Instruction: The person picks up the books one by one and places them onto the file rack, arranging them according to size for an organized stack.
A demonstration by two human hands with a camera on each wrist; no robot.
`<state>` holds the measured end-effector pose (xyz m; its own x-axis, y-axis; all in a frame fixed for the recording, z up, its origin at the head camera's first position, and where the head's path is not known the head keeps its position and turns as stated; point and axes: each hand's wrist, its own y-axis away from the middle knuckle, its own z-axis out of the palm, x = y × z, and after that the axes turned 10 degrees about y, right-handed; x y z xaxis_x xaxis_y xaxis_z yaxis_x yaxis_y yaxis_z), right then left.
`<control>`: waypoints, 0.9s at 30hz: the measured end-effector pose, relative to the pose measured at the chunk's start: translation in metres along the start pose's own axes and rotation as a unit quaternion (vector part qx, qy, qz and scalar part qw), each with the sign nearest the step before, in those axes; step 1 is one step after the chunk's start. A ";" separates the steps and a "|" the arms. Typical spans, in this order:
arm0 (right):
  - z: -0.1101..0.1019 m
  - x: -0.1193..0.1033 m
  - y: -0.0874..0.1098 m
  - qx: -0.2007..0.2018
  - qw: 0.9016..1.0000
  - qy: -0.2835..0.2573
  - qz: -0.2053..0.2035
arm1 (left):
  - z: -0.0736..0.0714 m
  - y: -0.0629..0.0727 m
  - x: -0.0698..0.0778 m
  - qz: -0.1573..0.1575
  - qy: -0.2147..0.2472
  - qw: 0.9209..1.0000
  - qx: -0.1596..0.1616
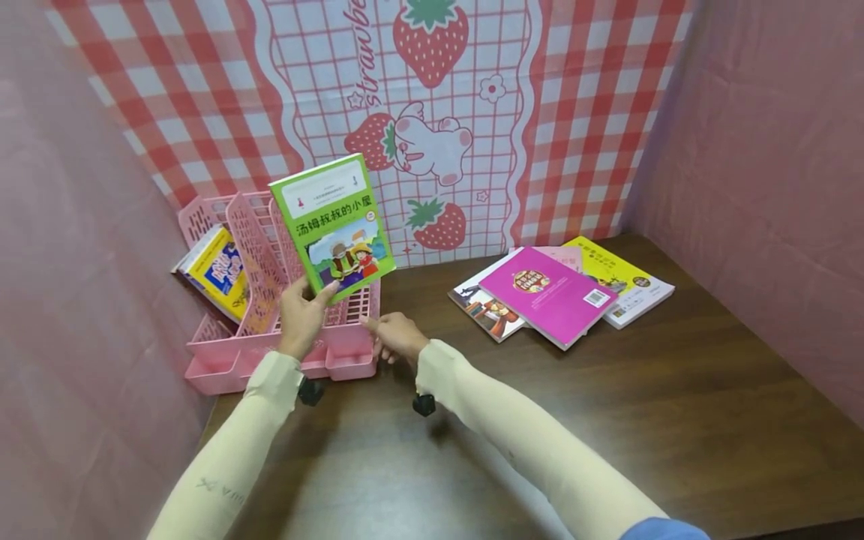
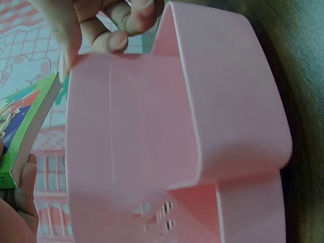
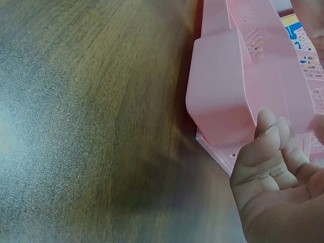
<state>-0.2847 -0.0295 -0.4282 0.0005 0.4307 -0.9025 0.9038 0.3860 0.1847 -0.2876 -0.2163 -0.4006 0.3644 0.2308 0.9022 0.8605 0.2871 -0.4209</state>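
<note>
My left hand [image 1: 301, 315] holds a green picture-covered book [image 1: 331, 225] by its lower edge, thumb across the front cover. The book is upright and slightly tilted, over the right part of a pink slotted book rack [image 1: 259, 346]. At the rack's front right corner is my right hand [image 1: 398, 336], its thumb on the top rim and its other fingers curled beside the corner. In the left wrist view, the right hand [image 2: 104, 25] pinches that rim, close to the edge of the green book [image 2: 31, 129].
A yellow and blue book [image 1: 223, 274] leans in the rack's left compartment. Right of the rack, a magenta book [image 1: 547, 296] overlaps a white illustrated book [image 1: 493, 315] and a yellow book [image 1: 621, 281] on the wooden table [image 1: 607, 420]. A strawberry-print cloth [image 1: 472, 210] hangs behind.
</note>
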 end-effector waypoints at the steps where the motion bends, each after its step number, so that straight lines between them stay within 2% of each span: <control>1: 0.000 0.000 0.000 0.000 1.000 0.000 0.000 | -0.002 0.000 0.000 -0.002 0.003 1.000 0.003; 6: 0.000 0.002 -0.002 -0.005 1.000 0.002 0.001 | -0.013 0.003 -0.002 -0.015 0.013 1.000 0.014; 13: -0.002 0.002 -0.003 -0.006 1.000 -0.006 0.001 | -0.029 0.003 -0.006 -0.028 -0.007 0.999 0.025; 19: -0.002 0.000 -0.001 -0.006 1.000 -0.002 -0.007 | -0.039 0.002 -0.007 -0.044 0.005 0.998 0.039; 27: -0.003 -0.002 0.002 -0.012 1.000 0.001 -0.013 | -0.055 0.003 -0.007 -0.052 -0.043 0.996 0.059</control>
<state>-0.2846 -0.0270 -0.4244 -0.0238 0.4218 -0.9064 0.8931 0.4164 0.1703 -0.2677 -0.2677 -0.4031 0.2391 0.2720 0.9321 0.8422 0.4196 -0.3385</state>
